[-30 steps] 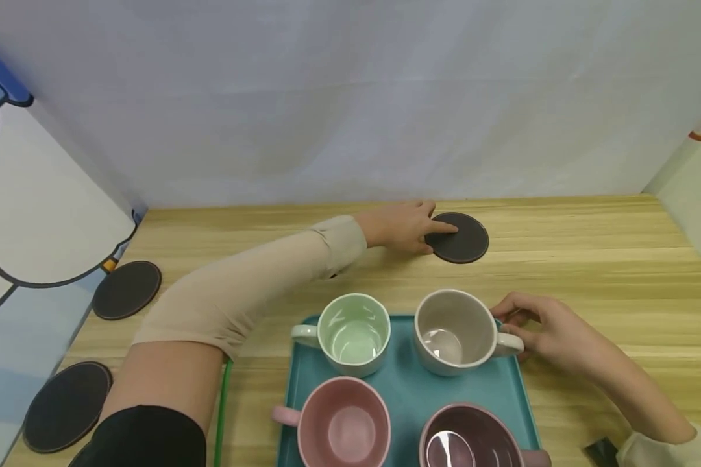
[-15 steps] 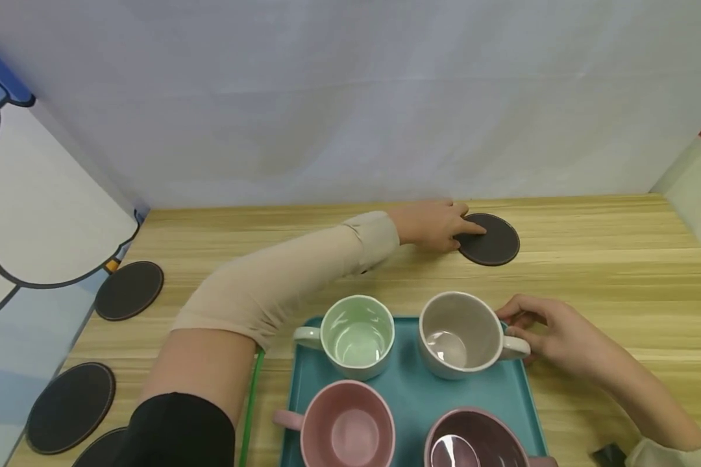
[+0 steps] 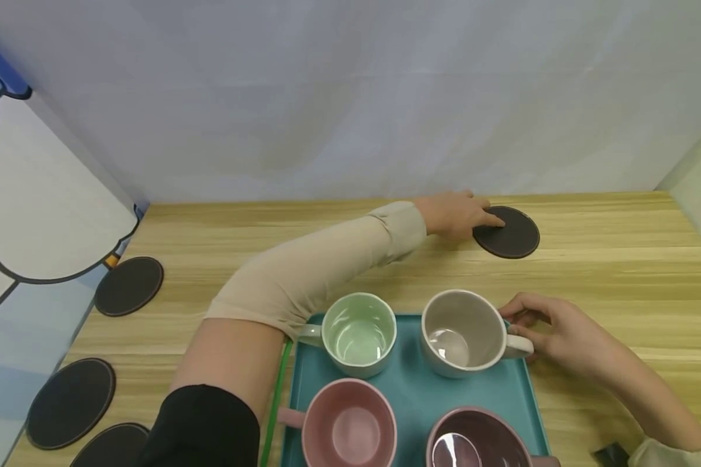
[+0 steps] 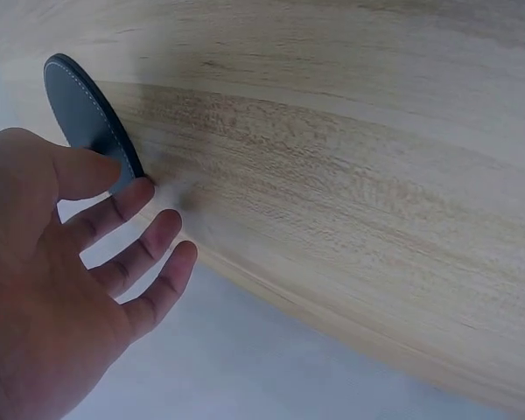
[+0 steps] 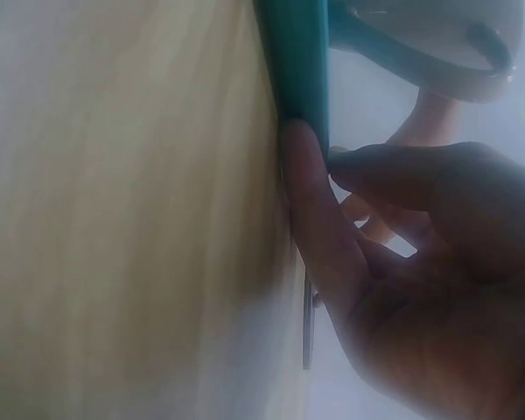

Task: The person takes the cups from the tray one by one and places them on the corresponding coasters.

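Observation:
My left hand (image 3: 455, 214) reaches across to the far side of the table, its extended fingertips touching the top of a round black coaster (image 3: 507, 233) that lies flat. In the left wrist view the stitched edge of that coaster (image 4: 83, 109) shows by the thumb, and the other fingers are loosely bent. With thumb and finger, my right hand (image 3: 566, 331) pinches the far right corner of the teal tray (image 5: 299, 61). On the tray stand a green mug (image 3: 359, 334), a beige mug (image 3: 461, 334), a pink mug (image 3: 350, 425) and a mauve mug (image 3: 479, 441), the last partly cut off.
More black coasters lie at the left: one coaster (image 3: 130, 286) farther back, another coaster (image 3: 71, 403) nearer, and a third coaster (image 3: 110, 447) partly behind the left sleeve. A white curtain (image 3: 350, 130) borders the table's far edge.
The left hand has slid the far coaster to the right along the back of the table. At the tray corner the right hand stays put. A third coaster at lower left has come into sight.

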The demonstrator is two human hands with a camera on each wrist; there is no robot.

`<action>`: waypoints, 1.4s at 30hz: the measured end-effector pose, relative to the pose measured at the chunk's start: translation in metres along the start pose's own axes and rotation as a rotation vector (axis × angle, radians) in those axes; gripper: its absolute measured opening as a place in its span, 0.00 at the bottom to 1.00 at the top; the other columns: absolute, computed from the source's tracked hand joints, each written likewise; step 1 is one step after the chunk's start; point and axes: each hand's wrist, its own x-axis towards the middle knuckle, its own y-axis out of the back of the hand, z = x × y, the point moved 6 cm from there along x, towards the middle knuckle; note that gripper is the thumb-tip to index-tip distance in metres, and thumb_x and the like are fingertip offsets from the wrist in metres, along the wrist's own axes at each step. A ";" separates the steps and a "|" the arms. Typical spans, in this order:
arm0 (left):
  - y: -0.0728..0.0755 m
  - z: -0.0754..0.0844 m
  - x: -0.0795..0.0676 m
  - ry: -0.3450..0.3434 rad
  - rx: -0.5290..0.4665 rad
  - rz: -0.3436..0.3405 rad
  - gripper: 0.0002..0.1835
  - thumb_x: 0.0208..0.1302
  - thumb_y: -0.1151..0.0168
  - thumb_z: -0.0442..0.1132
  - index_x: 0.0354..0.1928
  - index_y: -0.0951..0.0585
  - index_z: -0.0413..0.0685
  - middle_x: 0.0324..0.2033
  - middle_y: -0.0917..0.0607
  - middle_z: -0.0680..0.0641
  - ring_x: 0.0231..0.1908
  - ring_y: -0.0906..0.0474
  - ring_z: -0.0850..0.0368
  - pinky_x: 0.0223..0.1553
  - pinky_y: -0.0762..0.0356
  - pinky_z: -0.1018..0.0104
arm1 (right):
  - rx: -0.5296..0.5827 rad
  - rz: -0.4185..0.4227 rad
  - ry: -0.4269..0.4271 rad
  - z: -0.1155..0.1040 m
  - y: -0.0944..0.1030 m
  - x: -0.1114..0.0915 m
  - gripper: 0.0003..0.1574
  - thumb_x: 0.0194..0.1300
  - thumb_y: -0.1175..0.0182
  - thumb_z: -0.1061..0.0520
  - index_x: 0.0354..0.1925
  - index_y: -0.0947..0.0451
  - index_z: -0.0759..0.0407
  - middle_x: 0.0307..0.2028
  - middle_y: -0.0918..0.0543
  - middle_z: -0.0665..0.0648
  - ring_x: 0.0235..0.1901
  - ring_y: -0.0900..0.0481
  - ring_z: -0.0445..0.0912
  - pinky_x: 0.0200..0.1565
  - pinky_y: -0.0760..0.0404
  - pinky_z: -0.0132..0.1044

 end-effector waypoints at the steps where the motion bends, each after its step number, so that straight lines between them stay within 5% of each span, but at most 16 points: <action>1: 0.000 0.000 0.000 0.006 -0.001 -0.006 0.33 0.84 0.60 0.40 0.83 0.49 0.77 0.82 0.45 0.52 0.76 0.40 0.48 0.69 0.29 0.59 | 0.000 0.000 0.001 0.000 0.000 0.000 0.14 0.71 0.38 0.68 0.52 0.18 0.60 0.39 0.13 0.57 0.39 0.19 0.34 0.31 0.12 0.39; 10: 0.000 0.000 -0.001 0.002 -0.010 0.002 0.32 0.84 0.60 0.40 0.83 0.47 0.74 0.82 0.43 0.50 0.77 0.41 0.47 0.71 0.30 0.58 | -0.015 0.004 0.014 0.000 -0.001 0.001 0.14 0.71 0.38 0.69 0.53 0.18 0.61 0.39 0.13 0.56 0.38 0.20 0.33 0.29 0.13 0.38; 22: -0.006 -0.014 -0.013 -0.122 -0.103 0.162 0.29 0.81 0.51 0.39 0.80 0.35 0.59 0.71 0.29 0.43 0.69 0.29 0.45 0.70 0.28 0.55 | -0.049 0.012 0.023 -0.004 0.000 0.003 0.13 0.70 0.37 0.68 0.50 0.18 0.57 0.38 0.13 0.55 0.37 0.19 0.35 0.30 0.13 0.38; 37: -0.001 -0.032 -0.061 -0.093 -0.095 0.266 0.20 0.81 0.48 0.43 0.69 0.22 0.52 0.64 0.23 0.44 0.64 0.27 0.44 0.65 0.25 0.47 | -0.044 0.009 0.027 -0.001 -0.001 0.003 0.13 0.71 0.38 0.67 0.52 0.19 0.59 0.41 0.13 0.56 0.38 0.20 0.32 0.30 0.13 0.37; 42: 0.003 -0.045 -0.083 -0.048 -0.146 0.350 0.20 0.81 0.47 0.44 0.69 0.22 0.53 0.61 0.22 0.44 0.61 0.25 0.46 0.63 0.25 0.51 | -0.056 0.027 0.043 -0.003 0.000 0.001 0.13 0.71 0.37 0.67 0.51 0.18 0.58 0.40 0.13 0.55 0.38 0.19 0.33 0.30 0.13 0.37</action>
